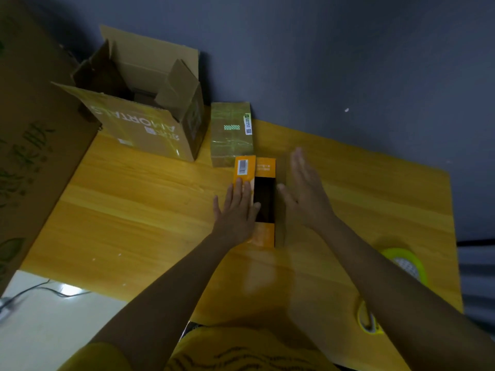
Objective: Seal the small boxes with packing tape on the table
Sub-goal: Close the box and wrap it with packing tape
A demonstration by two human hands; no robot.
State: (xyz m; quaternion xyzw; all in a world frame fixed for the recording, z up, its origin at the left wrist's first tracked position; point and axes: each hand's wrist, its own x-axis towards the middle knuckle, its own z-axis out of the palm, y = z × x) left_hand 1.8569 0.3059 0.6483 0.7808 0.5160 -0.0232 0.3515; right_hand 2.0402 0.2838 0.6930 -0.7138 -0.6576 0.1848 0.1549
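Observation:
A long orange box [263, 167] with a black panel lies in the middle of the wooden table [134, 204]. My left hand [237, 207] lies flat on its left side, fingers spread. My right hand [305, 191] hovers open just right of the box, palm turned toward it, slightly blurred. Behind the orange box stands a small brown box [231, 135] wrapped in shiny tape. A roll of tape with a yellow-green rim [407, 263] lies at the table's right edge, and a second yellow roll [368, 319] sits near the front right, partly hidden by my right forearm.
An open cardboard carton [150, 124] with raised flaps stands at the back left of the table. A large brown cardboard sheet [29, 156] leans along the left side. A dark wall runs behind. A cable [48, 289] lies on the pale floor at the lower left.

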